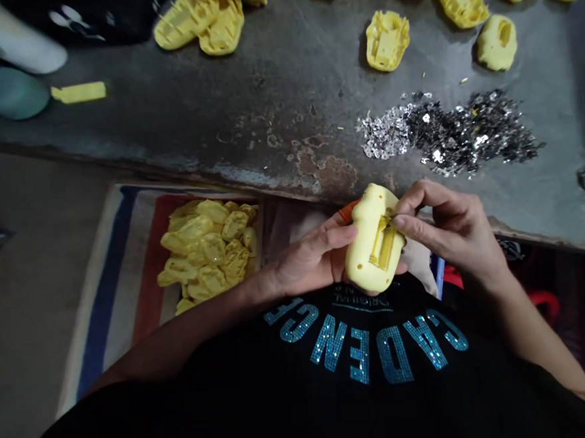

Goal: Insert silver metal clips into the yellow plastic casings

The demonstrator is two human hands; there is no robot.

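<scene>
My left hand (320, 254) is wrapped round a pale yellow plastic toy shell (366, 254), with its rounded back and long battery slot turned up. Small holes dot the shell. At the slot's upper end, the thumb and forefinger of my right hand (446, 225) are pinched together. A tiny dark sliver seems to show between the fingertips, too small to name. Just beyond that hand, a pile of small shiny metal contact plates (467, 133) is spread over the grey worktop (190, 119).
Yellow shell halves (388, 42) lie along the far side of the worktop. Below its front edge, more shells (207, 245) fill a container on the left. A green round object (8, 92) and a flat yellow strip (80, 92) are at far left.
</scene>
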